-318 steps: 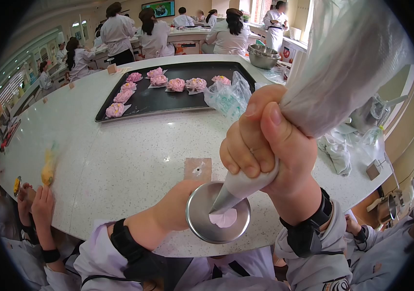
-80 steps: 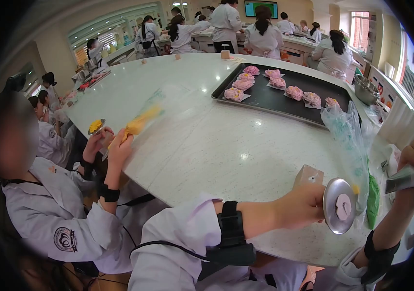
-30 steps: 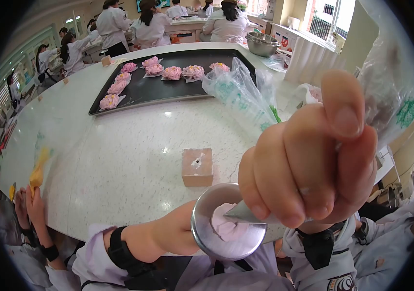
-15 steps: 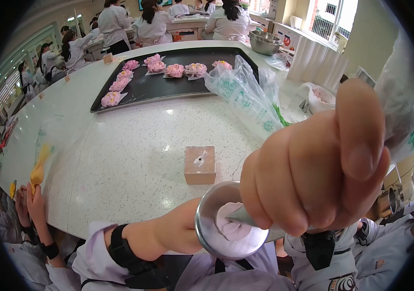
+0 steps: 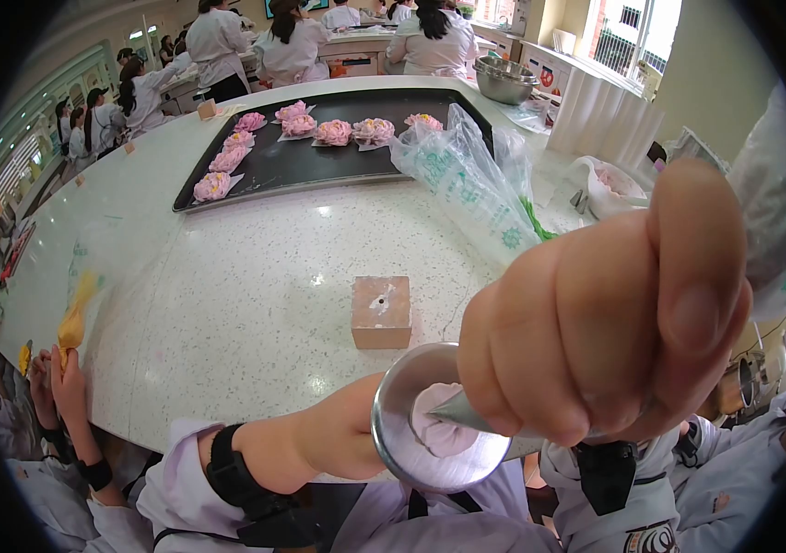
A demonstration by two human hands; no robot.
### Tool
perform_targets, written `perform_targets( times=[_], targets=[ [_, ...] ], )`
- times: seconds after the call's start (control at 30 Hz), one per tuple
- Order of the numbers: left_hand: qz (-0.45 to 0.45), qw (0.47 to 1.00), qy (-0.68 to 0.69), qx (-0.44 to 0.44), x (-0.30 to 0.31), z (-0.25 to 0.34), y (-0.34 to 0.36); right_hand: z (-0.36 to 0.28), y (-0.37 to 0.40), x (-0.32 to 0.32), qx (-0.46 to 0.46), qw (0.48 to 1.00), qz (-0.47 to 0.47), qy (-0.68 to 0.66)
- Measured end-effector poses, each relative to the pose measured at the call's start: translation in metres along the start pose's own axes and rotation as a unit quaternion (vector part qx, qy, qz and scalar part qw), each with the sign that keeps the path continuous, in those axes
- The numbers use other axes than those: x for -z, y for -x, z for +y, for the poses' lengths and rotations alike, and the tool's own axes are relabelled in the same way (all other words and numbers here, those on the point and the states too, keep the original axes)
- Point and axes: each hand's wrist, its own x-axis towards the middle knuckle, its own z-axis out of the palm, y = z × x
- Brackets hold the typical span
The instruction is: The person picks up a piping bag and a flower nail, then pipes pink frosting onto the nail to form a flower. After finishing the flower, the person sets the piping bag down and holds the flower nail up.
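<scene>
Squeezing together at right of centre in the frame, the fingers of the right hand (image 5: 600, 323) are clamped around a piping bag (image 5: 775, 198), whose clear upper part shows at the right edge. The bag's metal tip (image 5: 469, 412) sticks out from the lower left of this grip and points left, its end touching the pink cream (image 5: 444, 435). The cream sits on a round metal disc (image 5: 398, 410) at the lower centre, just left of and below the right hand. The left hand (image 5: 365, 429) is directly behind the disc's left side; its fingers are hidden, so I cannot tell how that grip stands.

Above the disc, a small square block (image 5: 381, 323) rests on the worktop (image 5: 227, 276). A black tray (image 5: 319, 170) of pink flowers (image 5: 333, 134) lies in the upper part of the frame, with a clear plastic bag (image 5: 471, 184) at its right end. Right of that, partly behind the right hand, is a white bowl (image 5: 634, 187). At the left edge, another person's hands (image 5: 68, 382) hold a bag of yellow filling (image 5: 72, 324).
</scene>
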Motion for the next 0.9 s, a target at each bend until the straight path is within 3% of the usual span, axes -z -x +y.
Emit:
perform_targets(
  times=[0.9],
  targets=[
    [0.009, 1.000, 0.017, 0.000, -0.0012, 0.0001, -0.0007, -0.0088, -0.0020, 0.0012, -0.022, 0.999, 0.020, 0.029]
  ],
)
